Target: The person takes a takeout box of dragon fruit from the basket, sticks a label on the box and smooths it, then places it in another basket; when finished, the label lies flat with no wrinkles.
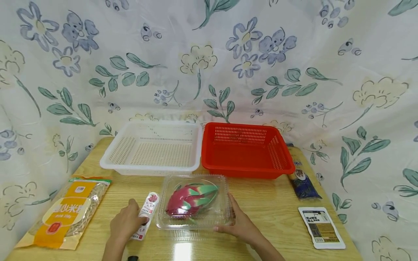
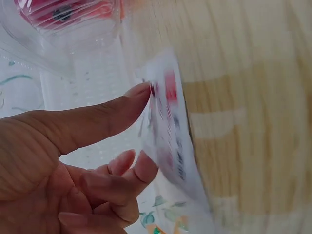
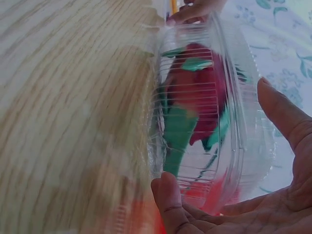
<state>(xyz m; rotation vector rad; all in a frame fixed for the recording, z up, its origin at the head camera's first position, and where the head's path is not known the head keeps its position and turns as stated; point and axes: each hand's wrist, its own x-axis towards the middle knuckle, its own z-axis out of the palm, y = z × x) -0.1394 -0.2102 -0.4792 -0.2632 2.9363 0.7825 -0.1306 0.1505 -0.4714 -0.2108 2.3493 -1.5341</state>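
A clear plastic clamshell box (image 1: 196, 214) with a pink and green dragon fruit (image 1: 191, 200) inside sits on the wooden table (image 1: 271, 206) near its front edge. My right hand (image 1: 228, 214) grips the box's right side; in the right wrist view its thumb and fingers (image 3: 168, 202) curl round the box (image 3: 204, 112). Just left of the box lies a small white packet with red print (image 1: 147, 212). My left hand (image 1: 141, 217) pinches that packet (image 2: 168, 131) between thumb (image 2: 131, 100) and curled fingers.
Behind the box stand a white perforated basket (image 1: 148, 170) and a red one (image 1: 245, 173), side by side. An orange and clear food bag (image 1: 65, 214) lies front left. A dark blue packet (image 1: 302, 181) and a white sachet (image 1: 321, 226) lie right. Floral cloth (image 1: 209, 54) hangs behind.
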